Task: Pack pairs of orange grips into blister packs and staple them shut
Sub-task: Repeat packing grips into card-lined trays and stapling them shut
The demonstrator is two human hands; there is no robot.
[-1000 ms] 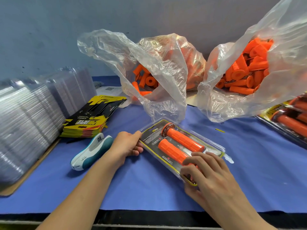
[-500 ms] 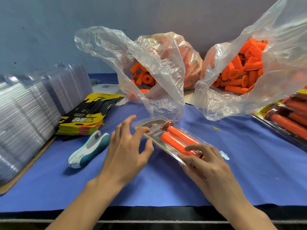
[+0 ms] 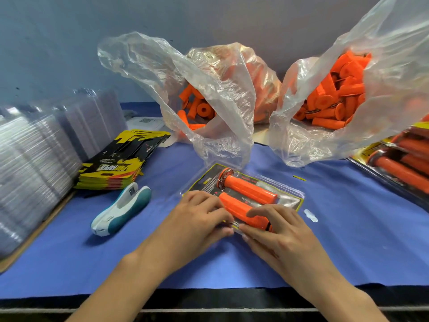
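Blister pack lies flat on the blue cloth in mid view. Its long axis slants from far left to near right, and the two grips inside lie along it, the far one's flanged end pointing far left toward the bags. Left hand pinches the pack's near edge. Right hand curls over the near grip and the same edge. Stapler lies apart, left.

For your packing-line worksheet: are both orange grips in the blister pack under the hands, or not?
In: two orange grips lie side by side within the blister pack, held by the left hand and right hand.
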